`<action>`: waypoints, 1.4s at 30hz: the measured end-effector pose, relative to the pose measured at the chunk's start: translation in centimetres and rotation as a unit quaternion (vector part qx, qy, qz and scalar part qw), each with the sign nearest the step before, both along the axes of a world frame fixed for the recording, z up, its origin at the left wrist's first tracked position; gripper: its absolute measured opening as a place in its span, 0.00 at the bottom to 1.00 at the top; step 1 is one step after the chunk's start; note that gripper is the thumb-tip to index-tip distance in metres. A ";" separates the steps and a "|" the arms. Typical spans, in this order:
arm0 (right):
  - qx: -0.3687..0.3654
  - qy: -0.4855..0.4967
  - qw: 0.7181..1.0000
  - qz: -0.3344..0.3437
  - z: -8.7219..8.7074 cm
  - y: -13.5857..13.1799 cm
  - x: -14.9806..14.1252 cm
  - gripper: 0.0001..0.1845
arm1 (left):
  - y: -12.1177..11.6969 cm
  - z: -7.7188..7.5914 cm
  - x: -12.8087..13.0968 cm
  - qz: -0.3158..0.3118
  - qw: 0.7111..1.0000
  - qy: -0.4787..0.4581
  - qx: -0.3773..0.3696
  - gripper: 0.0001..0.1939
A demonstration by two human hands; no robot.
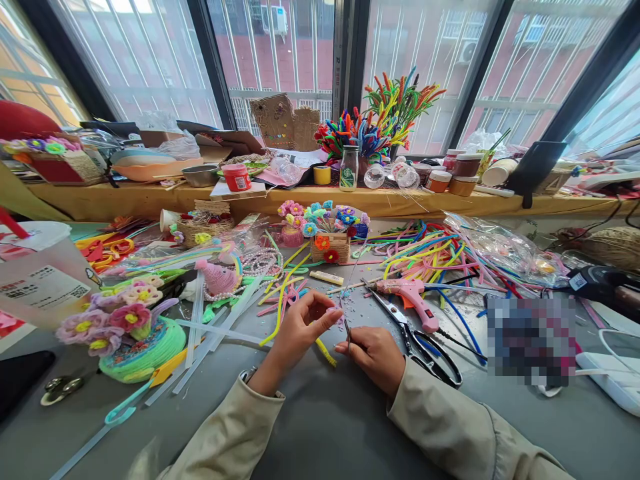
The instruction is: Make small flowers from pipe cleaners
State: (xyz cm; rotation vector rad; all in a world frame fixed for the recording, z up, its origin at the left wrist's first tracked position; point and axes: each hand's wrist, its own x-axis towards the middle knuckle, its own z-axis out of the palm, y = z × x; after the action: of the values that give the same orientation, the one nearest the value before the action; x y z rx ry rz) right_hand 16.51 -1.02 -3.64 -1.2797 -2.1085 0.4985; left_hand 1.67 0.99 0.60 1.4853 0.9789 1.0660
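My left hand (300, 330) pinches a small pinkish fuzzy piece (334, 313) between thumb and fingertips, just above the grey table. My right hand (375, 357) is closed round a thin dark tool (347, 331) whose tip points up at that piece; I cannot tell what kind of tool it is. A yellow pipe cleaner (325, 352) lies on the table between and under both hands. Both sleeves are beige.
Black scissors (420, 343) and a pink glue gun (413, 300) lie just right of my right hand. Loose pipe cleaners (430, 257), a small flower basket (331, 243), a green woven base with flowers (135, 340), a plastic cup (43, 273) and clear glue sticks (220, 327) crowd the table.
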 end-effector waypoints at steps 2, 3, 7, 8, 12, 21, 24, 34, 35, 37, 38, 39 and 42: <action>0.004 0.002 1.000 -0.007 0.0 0.1 0.0 0.26 | 0.0 -0.2 0.0 -0.010 1.000 -0.009 0.012 0.12; 0.004 0.002 1.000 -0.007 0.0 0.1 0.0 0.26 | 0.0 -0.3 0.0 -0.014 1.000 -0.013 0.019 0.14; -0.009 0.004 1.000 -0.002 0.0 0.0 -0.1 0.26 | 0.0 -0.6 0.1 -0.021 0.999 -0.019 0.032 0.14; -0.013 0.004 1.000 -0.001 0.0 0.0 -0.1 0.26 | 0.1 -0.6 0.1 -0.021 0.999 -0.019 0.031 0.14; -0.023 0.004 1.000 0.007 0.1 -0.2 -0.1 0.26 | 0.1 -0.6 0.1 -0.028 0.999 -0.014 0.022 0.12; -0.015 0.007 1.000 0.000 0.1 0.0 0.0 0.26 | 0.1 -0.6 0.1 -0.038 0.999 -0.024 0.025 0.12; -0.010 0.016 1.000 0.000 0.0 0.1 0.0 0.26 | 0.1 -0.6 0.1 -0.036 0.999 -0.021 0.021 0.11; -0.020 0.003 1.000 -0.004 0.1 -0.1 0.0 0.26 | -0.2 0.3 0.2 -0.018 1.000 0.003 -0.012 0.09; -0.016 0.003 1.000 -0.007 0.1 -0.1 0.0 0.26 | -0.3 0.3 0.2 -0.013 1.000 -0.003 -0.009 0.09; -0.008 0.005 1.000 -0.008 0.0 0.0 0.0 0.26 | -0.2 0.2 0.2 -0.007 1.000 -0.017 -0.004 0.10; -0.007 0.007 1.000 -0.007 0.0 0.0 0.0 0.26 | -0.2 0.1 0.2 -0.007 1.000 -0.022 -0.003 0.11; -0.008 0.008 1.000 -0.006 0.0 0.0 0.0 0.26 | -0.2 0.0 0.2 -0.009 1.000 -0.024 -0.003 0.11; -0.016 0.006 1.000 -0.002 0.2 -0.1 0.0 0.25 | -0.1 -0.1 0.1 -0.018 1.000 -0.017 0.002 0.11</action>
State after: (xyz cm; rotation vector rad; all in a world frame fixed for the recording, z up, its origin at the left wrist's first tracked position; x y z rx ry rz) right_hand 16.46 -1.13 -3.49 -1.2966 -2.0950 0.5394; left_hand 1.81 0.92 0.45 1.4781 0.9227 1.0643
